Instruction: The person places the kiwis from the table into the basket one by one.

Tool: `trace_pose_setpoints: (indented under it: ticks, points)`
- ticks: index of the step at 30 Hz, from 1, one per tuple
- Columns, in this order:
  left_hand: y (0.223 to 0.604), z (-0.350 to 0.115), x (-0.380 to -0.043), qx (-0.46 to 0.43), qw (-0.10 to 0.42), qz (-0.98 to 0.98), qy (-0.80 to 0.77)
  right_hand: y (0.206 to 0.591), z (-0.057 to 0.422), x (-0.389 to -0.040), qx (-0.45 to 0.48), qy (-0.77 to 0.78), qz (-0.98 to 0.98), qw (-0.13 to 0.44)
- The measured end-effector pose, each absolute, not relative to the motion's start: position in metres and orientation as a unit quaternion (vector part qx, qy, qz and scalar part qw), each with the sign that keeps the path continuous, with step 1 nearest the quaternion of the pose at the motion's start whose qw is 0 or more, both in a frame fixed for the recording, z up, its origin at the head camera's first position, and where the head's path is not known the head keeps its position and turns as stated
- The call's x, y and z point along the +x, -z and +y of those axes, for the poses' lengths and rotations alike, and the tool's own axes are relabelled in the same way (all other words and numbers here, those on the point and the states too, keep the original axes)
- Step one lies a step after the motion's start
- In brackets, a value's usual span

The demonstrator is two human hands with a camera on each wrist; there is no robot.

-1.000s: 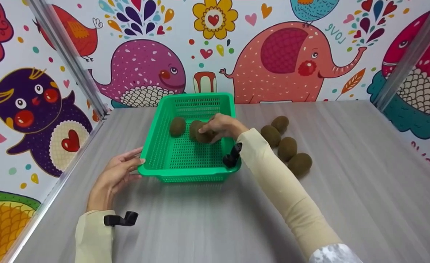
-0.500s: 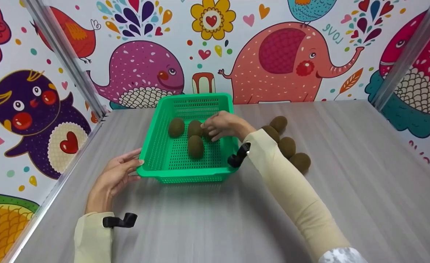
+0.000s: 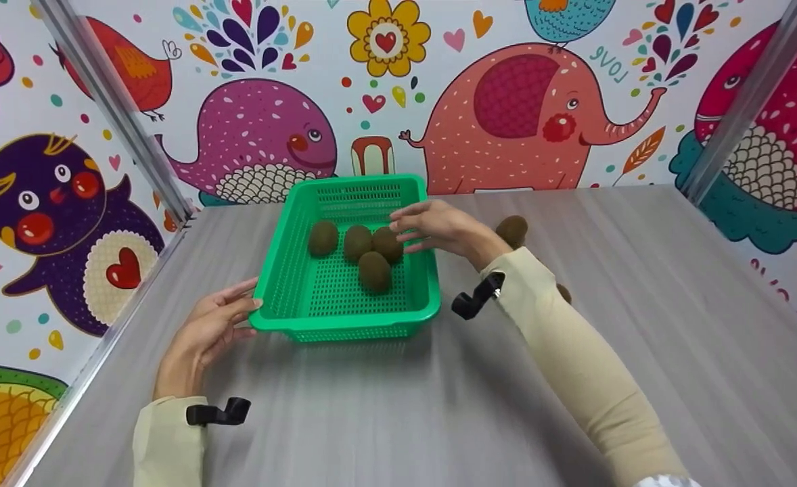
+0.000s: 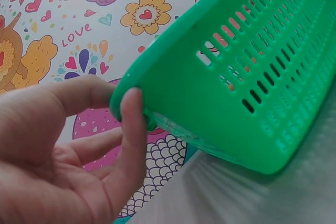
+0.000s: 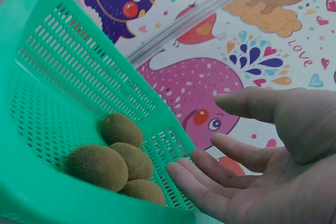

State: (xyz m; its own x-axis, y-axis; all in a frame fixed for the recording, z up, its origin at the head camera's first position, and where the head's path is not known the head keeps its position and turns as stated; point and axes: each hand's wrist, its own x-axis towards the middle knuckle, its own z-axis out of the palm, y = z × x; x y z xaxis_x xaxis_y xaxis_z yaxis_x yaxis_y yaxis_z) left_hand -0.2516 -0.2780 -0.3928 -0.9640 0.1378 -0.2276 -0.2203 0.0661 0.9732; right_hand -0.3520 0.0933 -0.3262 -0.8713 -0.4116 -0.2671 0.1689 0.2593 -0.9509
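A: What is the left hand point(image 3: 206, 331) doing?

B: Its grip pinches the rim of a green, rectangular, perforated plastic basket point(image 3: 351, 321) at the near left corner.

A: And the right hand point(image 3: 446, 226)?

B: That grip is spread, fingers loosely extended and parted above the basket's right rim. The fingertips are near the rightmost fruit inside.

A: Which fruit?

B: One of four brown, fuzzy, oval kiwifruit point(image 3: 375, 272) lying on the basket's floor. Three sit bunched together; the fourth lies to their left, with a small gap in the head view.

A: Any others?

B: Another brown, oval kiwifruit point(image 3: 512, 230) rests on the grey, wood-grained tabletop point(image 3: 344, 412), just beyond the right wrist. The edge of one more brown fruit point(image 3: 564, 293) shows past the cream fabric sleeve point(image 3: 588, 365). Whether that arm hides more, I can't tell.

A: What stands behind?

B: A white wall panel printed with cartoons, including a purple whale point(image 3: 270, 128) and a coral elephant point(image 3: 520, 135).
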Motion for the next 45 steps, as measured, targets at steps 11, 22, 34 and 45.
trace_pose_setpoints:
  ticks: [11,22,34,45]
  points:
    - [0.394,-0.279,-0.251,-0.032,0.129,0.721,-0.681,0.334,0.119,-0.339,-0.078,0.622,0.754,0.195]
    - [0.393,-0.278,-0.251,-0.028,0.134,0.712,-0.689,0.340,0.151,-0.327,-0.075,0.621,0.766,0.150]
    - [0.395,-0.279,-0.252,-0.024,0.129,0.720,-0.682,0.345,0.180,-0.305,-0.038,0.606,0.787,0.107]
    - [0.392,-0.279,-0.252,-0.028,0.134,0.716,-0.684,0.343,0.213,-0.282,-0.007,0.627,0.774,0.087]
